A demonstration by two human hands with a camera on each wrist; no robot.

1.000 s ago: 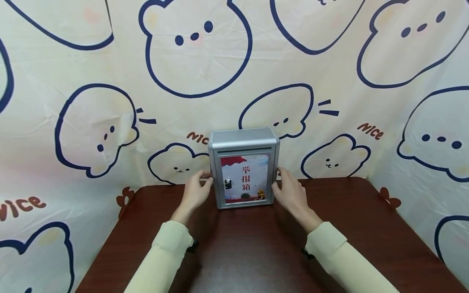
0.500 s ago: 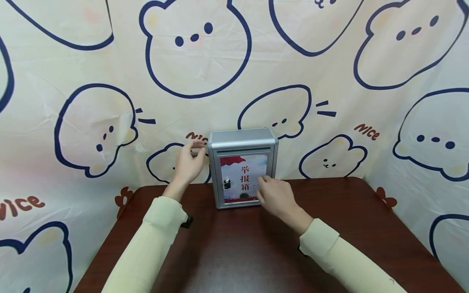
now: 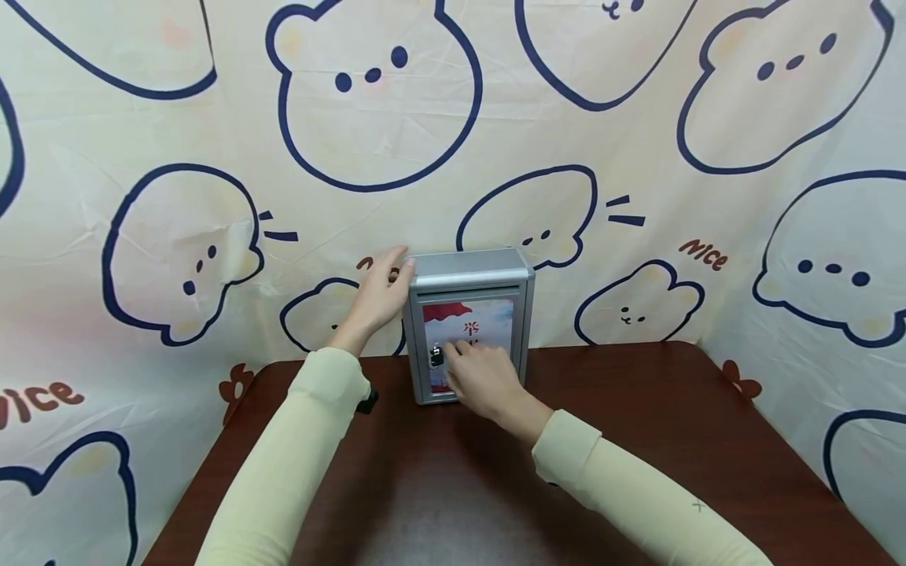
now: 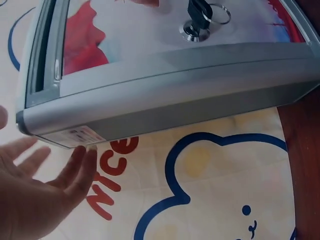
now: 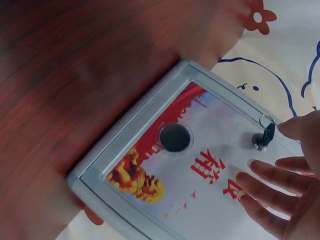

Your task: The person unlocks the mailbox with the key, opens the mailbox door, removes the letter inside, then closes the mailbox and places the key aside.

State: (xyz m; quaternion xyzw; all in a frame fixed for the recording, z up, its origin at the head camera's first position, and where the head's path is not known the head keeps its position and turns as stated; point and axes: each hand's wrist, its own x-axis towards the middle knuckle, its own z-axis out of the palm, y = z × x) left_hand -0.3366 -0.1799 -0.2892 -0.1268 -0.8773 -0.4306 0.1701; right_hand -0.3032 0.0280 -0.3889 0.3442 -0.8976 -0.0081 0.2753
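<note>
A silver metal report box (image 3: 470, 267) with a red-and-blue printed front panel stands upright at the back of the table. On its front sits a lock with a black-headed key (image 4: 200, 12) in it and a key ring hanging from that key. My left hand (image 3: 382, 295) is at the box's upper left corner, fingers spread; the left wrist view shows its fingertips by the side wall's back edge, by a label (image 4: 80, 135). My right hand (image 3: 488, 381) is in front of the panel, fingers extended, its thumb (image 5: 300, 127) right beside the key.
The dark brown table (image 3: 439, 487) runs forward from the box. Close behind it hangs a cream cloth (image 3: 382, 141) with blue cartoon outlines. A dark round window (image 5: 175, 138) lies low on the box's panel.
Both hands have left the box's lower sides. The left rose to the upper left corner; the right moved left across the front to the key. The box has stayed in place.
</note>
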